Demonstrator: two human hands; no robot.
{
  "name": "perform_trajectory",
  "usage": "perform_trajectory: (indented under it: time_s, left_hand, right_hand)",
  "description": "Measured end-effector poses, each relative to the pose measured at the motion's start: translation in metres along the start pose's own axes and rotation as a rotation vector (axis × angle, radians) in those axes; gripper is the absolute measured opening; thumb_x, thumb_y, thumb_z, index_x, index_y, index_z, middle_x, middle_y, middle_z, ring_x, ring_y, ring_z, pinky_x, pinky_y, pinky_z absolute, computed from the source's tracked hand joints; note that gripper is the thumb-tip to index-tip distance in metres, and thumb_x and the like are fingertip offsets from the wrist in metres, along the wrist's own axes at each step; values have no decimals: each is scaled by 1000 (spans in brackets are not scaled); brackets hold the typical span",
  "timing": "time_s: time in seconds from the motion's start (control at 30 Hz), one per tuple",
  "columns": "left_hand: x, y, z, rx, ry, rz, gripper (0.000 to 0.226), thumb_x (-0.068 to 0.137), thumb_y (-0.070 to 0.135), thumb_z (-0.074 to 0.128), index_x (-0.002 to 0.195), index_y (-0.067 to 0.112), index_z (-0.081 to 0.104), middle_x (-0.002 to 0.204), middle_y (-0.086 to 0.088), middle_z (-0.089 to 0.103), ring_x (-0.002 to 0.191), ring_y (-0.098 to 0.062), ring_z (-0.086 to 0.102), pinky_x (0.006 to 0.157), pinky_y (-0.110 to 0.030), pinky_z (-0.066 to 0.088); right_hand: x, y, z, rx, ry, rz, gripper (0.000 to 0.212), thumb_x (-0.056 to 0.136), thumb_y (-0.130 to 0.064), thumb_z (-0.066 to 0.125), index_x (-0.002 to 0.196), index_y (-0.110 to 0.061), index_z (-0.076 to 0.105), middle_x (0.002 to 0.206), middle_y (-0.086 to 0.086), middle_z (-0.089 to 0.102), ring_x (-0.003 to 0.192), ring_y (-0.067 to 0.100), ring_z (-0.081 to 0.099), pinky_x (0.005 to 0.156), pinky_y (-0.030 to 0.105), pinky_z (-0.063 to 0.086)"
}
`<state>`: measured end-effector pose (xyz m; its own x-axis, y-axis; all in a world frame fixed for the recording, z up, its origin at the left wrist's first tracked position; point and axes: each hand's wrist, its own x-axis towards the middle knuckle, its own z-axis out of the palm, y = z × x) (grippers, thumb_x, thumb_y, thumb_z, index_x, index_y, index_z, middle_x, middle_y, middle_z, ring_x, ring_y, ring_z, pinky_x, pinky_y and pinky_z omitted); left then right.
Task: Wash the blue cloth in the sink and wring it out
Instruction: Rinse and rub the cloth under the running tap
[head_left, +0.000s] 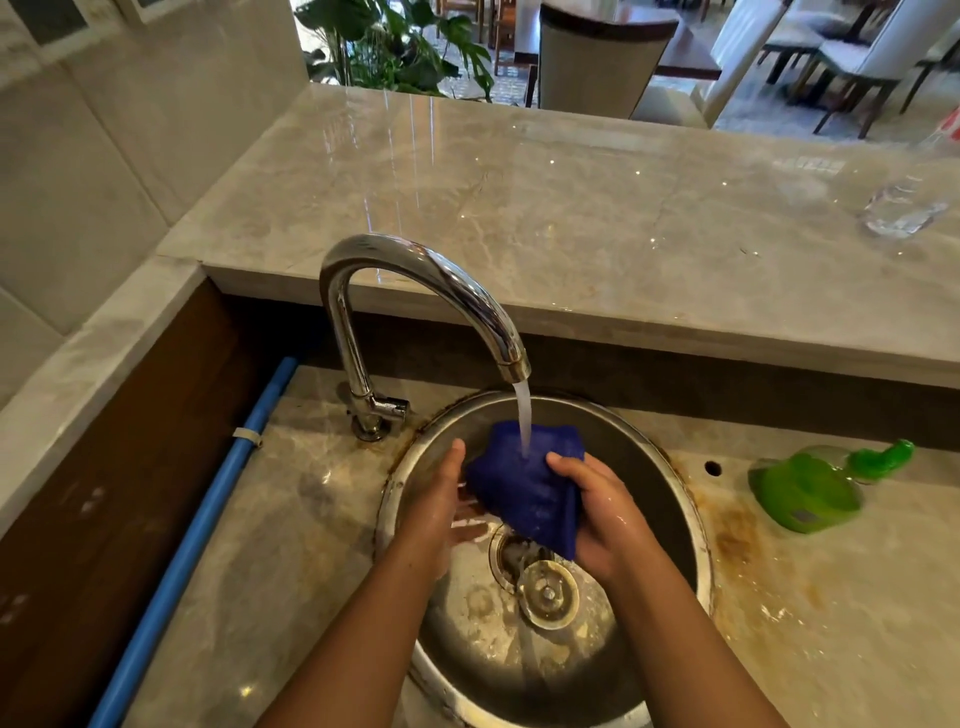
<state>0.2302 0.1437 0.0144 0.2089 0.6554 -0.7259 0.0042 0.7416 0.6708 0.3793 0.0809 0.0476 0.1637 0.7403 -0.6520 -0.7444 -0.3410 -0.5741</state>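
A dark blue cloth (524, 483) is bunched up over the round steel sink (670, 499), right under the chrome tap (415, 270). Water runs from the spout onto the cloth's top. My right hand (602, 514) grips the cloth's right side, thumb on top. My left hand (441, 504) presses against its left side with the palm facing the cloth and fingers stretched out. Both hands are wet. The lower part of the cloth hangs above the drain.
A loose metal drain stopper (548, 592) lies in the sink bottom. A green soap bottle (810, 488) lies on its side on the stained counter to the right. A blue pipe (208, 519) runs along the left. A raised marble ledge (571, 208) holds a glass (901, 208).
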Motion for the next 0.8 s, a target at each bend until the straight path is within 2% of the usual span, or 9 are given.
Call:
perform_trajectory:
  time_s: [0.1,0.17,0.27,0.33,0.4,0.5,0.6,0.7,0.8]
  left_hand:
    - [3,-7,1,-401,-291,-178,63,91,68,48,118,14,63,120,-20,69,117,-42,62,105,-58,45]
    - [6,-11,-5,-550,-379,-169,72,89,70,51,128,11,61,128,-23,66,123,-45,59,111,-59,39]
    - [11,-10,-13,-411,-422,-49,68,85,49,67,139,10,54,137,-20,61,127,-41,57,106,-57,45]
    - [13,-6,-14,-230,-380,10,66,81,33,77,139,12,54,136,-17,63,124,-37,61,99,-54,52]
    - [12,-3,-10,-79,-313,48,54,85,24,75,135,19,56,132,-13,66,120,-35,63,96,-56,54]
    - [13,-3,-3,69,-151,115,38,93,22,67,130,23,57,121,-8,69,108,-30,69,93,-55,56]
    - [12,0,2,169,-5,197,41,90,34,68,128,26,57,119,-3,69,104,-26,69,91,-52,58]
    - [7,7,1,239,-6,286,44,82,39,71,124,31,59,120,-1,70,104,-25,70,91,-53,58]
    - [0,14,1,140,-100,297,36,89,22,71,120,34,59,119,0,70,105,-26,71,90,-54,58]
  right_hand:
    - [-1,-2,-1,44,-83,24,40,90,-3,60,129,-10,61,126,20,68,117,40,65,89,53,56]
    - [-2,-2,-2,53,-106,37,38,92,-2,57,129,-10,62,127,21,67,119,40,64,92,53,54]
    - [-3,-7,-2,-26,-95,10,33,94,-3,55,125,-12,65,122,18,71,114,37,67,88,51,56]
    - [-5,-9,-2,-128,-77,-3,30,96,-4,55,122,-13,67,114,16,74,108,35,70,86,49,57]
    - [-5,-8,2,-240,-41,-31,26,98,-6,53,120,-13,67,109,16,76,102,34,72,85,48,58]
    - [1,-4,6,-398,61,-93,22,101,-10,51,117,-12,66,104,15,76,96,31,74,85,47,60]
    - [11,-2,6,-484,156,-112,22,102,-10,49,116,-12,66,106,14,75,95,30,74,90,50,59]
    - [14,1,0,-289,118,-65,26,99,-3,51,119,-12,64,113,15,73,101,32,73,85,49,59]
    - [15,9,-7,39,-8,22,43,88,6,56,127,-12,63,125,20,68,113,38,68,88,53,57]
